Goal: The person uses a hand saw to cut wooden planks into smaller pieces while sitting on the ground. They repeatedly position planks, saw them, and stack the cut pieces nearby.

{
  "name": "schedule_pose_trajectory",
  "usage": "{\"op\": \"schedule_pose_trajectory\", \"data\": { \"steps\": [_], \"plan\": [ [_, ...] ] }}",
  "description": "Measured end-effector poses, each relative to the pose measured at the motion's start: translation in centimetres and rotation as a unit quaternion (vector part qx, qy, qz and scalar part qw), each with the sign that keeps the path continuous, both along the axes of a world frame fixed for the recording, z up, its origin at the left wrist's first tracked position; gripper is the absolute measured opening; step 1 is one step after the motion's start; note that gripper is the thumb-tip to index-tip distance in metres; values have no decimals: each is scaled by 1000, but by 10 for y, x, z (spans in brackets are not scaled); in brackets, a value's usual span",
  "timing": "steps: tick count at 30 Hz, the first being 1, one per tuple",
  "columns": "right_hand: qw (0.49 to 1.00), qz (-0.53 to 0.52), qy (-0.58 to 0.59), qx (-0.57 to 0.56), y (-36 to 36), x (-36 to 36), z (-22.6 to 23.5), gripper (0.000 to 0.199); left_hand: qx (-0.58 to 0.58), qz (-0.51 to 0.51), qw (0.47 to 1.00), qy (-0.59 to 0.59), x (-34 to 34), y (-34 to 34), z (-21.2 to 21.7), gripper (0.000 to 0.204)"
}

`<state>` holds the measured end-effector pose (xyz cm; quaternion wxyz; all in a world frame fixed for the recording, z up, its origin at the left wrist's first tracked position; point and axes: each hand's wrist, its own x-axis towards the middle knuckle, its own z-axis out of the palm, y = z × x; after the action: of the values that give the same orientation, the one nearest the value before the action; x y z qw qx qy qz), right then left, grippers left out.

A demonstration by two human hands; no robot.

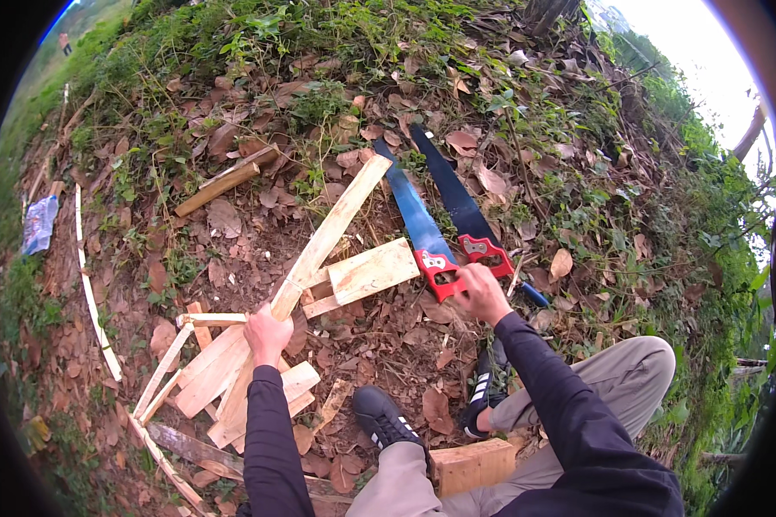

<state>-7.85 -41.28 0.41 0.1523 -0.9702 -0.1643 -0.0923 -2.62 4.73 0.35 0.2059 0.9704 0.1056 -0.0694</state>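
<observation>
My left hand (267,335) is closed around the lower part of a long, narrow wooden plank (336,222), which slants up and away to the right. Curled at the rear of a red saw handle is my right hand (481,295); its fingertips are partly hidden. That hand saw (416,211) has a bluish blade and lies on the leaves, pointing away from me. Just right of it lies a second hand saw (453,191) with a darker blade and a red handle. A short, wide wood block (373,271) rests between the plank and the saws.
Several cut boards (215,370) are piled by my left forearm. A split log piece (228,181) lies farther off. Near my knees sits a wood block (472,465). A blue-ended rod (533,295) is right of the saws. Dry leaves and plants cover the sloping ground.
</observation>
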Motion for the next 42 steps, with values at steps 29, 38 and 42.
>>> {"op": "schedule_pose_trajectory", "data": {
  "steps": [29,38,42],
  "plan": [
    [548,-219,210,779,49,21,123,33,-32,-46,998,30,-18,13,-14,48],
    [608,-189,55,769,68,-44,213,34,122,-9,992,2,-58,0,-5,59],
    [617,-148,21,772,70,-69,262,34,60,-7,997,-41,-82,-10,36,61]
  ]
}}
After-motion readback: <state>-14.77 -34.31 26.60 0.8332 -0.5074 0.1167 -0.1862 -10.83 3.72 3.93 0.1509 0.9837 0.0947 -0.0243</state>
